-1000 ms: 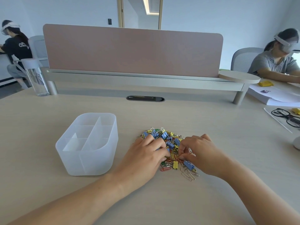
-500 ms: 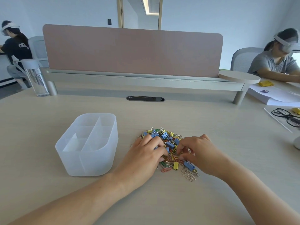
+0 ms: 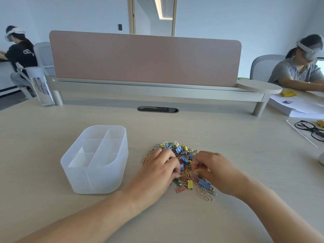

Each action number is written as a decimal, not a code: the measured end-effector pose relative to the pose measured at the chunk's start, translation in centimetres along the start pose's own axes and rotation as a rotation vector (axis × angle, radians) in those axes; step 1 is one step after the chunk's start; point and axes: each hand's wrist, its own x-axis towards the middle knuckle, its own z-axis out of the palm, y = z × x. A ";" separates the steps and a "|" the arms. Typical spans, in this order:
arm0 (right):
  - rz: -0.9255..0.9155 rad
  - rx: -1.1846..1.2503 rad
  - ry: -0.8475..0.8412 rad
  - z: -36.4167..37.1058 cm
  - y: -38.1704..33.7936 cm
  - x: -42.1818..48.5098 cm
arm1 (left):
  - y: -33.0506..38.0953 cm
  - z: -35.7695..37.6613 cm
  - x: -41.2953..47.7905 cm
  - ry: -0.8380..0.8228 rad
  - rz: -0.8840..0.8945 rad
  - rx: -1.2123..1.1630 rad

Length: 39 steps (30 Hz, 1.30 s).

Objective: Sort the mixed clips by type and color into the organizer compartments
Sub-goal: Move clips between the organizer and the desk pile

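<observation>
**Item 1. Mixed clips** [image 3: 182, 165]: one heap on the surface [image 3: 228, 134], between and partly under both hands. It held blue and yellow binder clips tangled with coloured and plain wire paper clips. A blue binder clip [image 3: 204, 183], a yellow binder clip [image 3: 189, 184] and several silver paper clips [image 3: 205, 195] lay loose at the near edge.

**Item 2. Organizer** [image 3: 98, 172]: translucent white tub with internal dividers, upright, just left of the heap and apart from it. No clip showed in any compartment, so sorting appeared not yet begun. It probably stood there to give the left hand a short reach.

**Item 3. Left hand** [image 3: 157, 171]: palm down on the heap's left side, fingers bent onto the clips and thumb tucked toward the centre. Whether it pinched a clip could not be told. It probably steadied or raked the pile.

**Item 4. Right hand** [image 3: 213, 169]: on the heap's right side, fingers curled inward with tips drawn close to the thumb above the orange clips. This looked like a picking posture, but a held clip could not be confirmed.

**Item 5. Surroundings:** a water bottle [image 3: 41, 86] stood far left. A pair of glasses [image 3: 310, 129] lay far right. A pink divider panel [image 3: 145, 58] stood behind. All were well apart from the work.
</observation>
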 end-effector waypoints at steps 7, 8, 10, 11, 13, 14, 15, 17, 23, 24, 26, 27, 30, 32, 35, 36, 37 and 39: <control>0.007 0.136 0.070 -0.2 -0.5 0.0 | -0.4 -1.0 0.3 0.017 -0.021 -0.122; 0.011 0.152 0.065 -0.2 -0.5 0.0 | -0.3 -1.2 0.3 0.010 -0.025 -0.129; 0.020 0.172 0.066 -0.2 -0.5 -0.1 | -0.1 -1.4 0.4 -0.001 -0.030 -0.121; 0.026 0.175 0.066 -0.2 -0.5 -0.1 | 0.0 -1.5 0.4 -0.002 -0.036 -0.115; 0.044 0.182 0.069 -0.1 -0.6 -0.2 | 0.1 -1.6 0.4 -0.005 -0.043 -0.110; 0.051 0.189 0.073 -0.1 -0.6 -0.2 | 0.2 -1.8 0.4 -0.003 -0.049 -0.115; 0.058 0.198 0.077 0.0 -0.7 -0.2 | 0.3 -1.9 0.3 0.002 -0.058 -0.124; 0.069 0.217 0.082 0.1 -0.9 -0.2 | 0.6 -2.3 0.3 0.013 -0.078 -0.147; 0.045 0.269 0.157 0.4 -2.1 0.0 | 0.8 -2.5 0.1 -0.019 -0.225 -0.292; 0.056 0.302 0.179 0.5 -2.2 0.0 | 0.9 -2.6 0.1 -0.023 -0.259 -0.331; 0.085 0.384 0.209 0.5 -2.5 0.0 | 0.9 -3.0 0.0 -0.023 -0.321 -0.415; 0.098 0.431 0.218 0.5 -2.7 0.1 | 0.9 -3.4 0.0 -0.021 -0.344 -0.459; 0.093 0.551 0.255 0.1 -3.4 0.2 | 1.0 -4.5 0.1 -0.008 -0.395 -0.569; 0.074 0.575 0.272 -0.4 -4.5 0.7 | 1.1 -5.4 0.1 0.016 -0.403 -0.616; 0.025 0.595 0.280 -1.6 -6.7 1.9 | 0.6 -7.6 0.5 0.069 -0.413 -0.637; 0.005 0.599 0.283 -2.0 -7.5 2.5 | 0.2 -8.5 0.7 0.088 -0.422 -0.640; -0.018 0.602 0.285 -2.4 -8.3 3.1 | -0.4 -9.5 1.0 0.113 -0.431 -0.647; -0.064 0.610 0.284 -2.8 -9.9 4.5 | -1.9 -11.8 1.5 0.176 -0.463 -0.659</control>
